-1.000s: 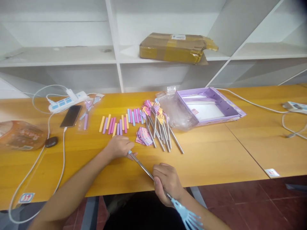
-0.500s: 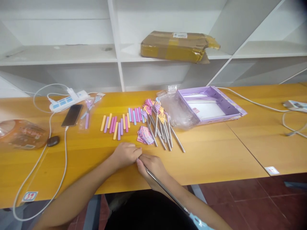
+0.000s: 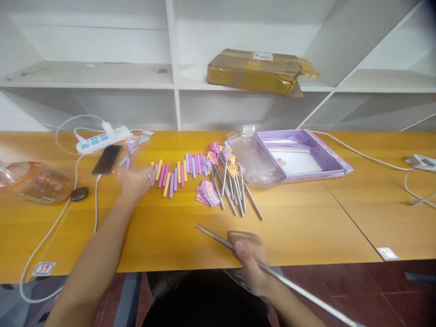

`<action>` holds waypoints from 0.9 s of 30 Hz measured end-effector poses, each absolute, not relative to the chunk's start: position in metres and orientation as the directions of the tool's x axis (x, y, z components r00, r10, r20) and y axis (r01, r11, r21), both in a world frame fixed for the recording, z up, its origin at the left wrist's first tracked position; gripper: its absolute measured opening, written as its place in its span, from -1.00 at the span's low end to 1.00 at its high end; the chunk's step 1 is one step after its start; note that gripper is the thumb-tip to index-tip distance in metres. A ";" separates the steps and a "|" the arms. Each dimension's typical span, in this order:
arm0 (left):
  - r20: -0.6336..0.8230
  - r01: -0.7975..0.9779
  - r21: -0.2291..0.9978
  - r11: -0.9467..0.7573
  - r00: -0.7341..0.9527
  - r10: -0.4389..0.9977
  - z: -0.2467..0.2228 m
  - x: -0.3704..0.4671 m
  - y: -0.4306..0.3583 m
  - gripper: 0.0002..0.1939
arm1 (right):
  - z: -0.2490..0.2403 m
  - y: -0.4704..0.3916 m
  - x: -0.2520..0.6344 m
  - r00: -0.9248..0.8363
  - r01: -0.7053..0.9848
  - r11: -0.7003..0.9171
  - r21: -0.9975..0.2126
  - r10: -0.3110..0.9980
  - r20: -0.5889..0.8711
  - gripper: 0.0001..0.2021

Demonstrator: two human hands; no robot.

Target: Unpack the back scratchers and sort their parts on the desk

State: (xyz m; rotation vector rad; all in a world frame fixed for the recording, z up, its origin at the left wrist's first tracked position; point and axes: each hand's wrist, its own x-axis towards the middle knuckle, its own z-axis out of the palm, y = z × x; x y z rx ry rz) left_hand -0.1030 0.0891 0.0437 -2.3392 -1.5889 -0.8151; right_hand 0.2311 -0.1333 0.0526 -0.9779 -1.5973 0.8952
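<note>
My right hand (image 3: 250, 259) is closed around the metal rod of a back scratcher (image 3: 299, 289). Its bare end points up and left over the table, and the other end runs out of view at the bottom right. My left hand (image 3: 136, 184) reaches over the left end of a row of coloured handle sleeves (image 3: 166, 185), fingers closed. A small blue end, apparently a handle sleeve (image 3: 150, 175), shows at its fingertips, slightly blurred. Right of the row lies a pile of back scratchers (image 3: 235, 181) with pink, yellow, purple and blue hand-shaped heads. Pink printed cards (image 3: 208, 193) lie beside the pile.
A purple open box (image 3: 303, 172) and clear plastic bag (image 3: 255, 161) lie behind the pile. On the left are a phone (image 3: 106, 160), power strip (image 3: 102, 140), white cables, a dark oval object (image 3: 79, 194) and an orange package (image 3: 41, 184). A taped carton (image 3: 252, 75) sits on the shelf.
My hands were together at the rod's end. My left hand has moved away to the left, to the sleeves. My right hand has shifted right with the back scratcher, baring its rod end.
</note>
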 end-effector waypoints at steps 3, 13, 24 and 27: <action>0.525 0.961 0.238 -0.144 -0.002 0.851 0.039 -0.121 0.104 -0.90 | 0.063 -0.116 0.278 -0.235 0.022 0.228 -0.973 0.947 0.217 -0.41; 0.310 0.866 0.500 -0.015 -0.163 0.937 0.010 -0.135 0.105 -0.20 | 0.063 -0.045 0.343 0.197 0.101 -0.034 -0.994 0.980 -0.013 -0.42; 0.238 0.877 0.476 -0.066 -0.056 0.970 0.006 -0.124 0.107 -0.39 | 0.043 -0.009 0.319 0.153 0.701 0.058 -0.711 0.961 0.229 -0.73; 0.305 0.896 0.440 -0.062 -0.084 0.948 0.012 -0.129 0.107 -0.46 | 0.032 -0.003 0.317 0.124 0.741 0.077 -0.667 0.961 0.249 -0.73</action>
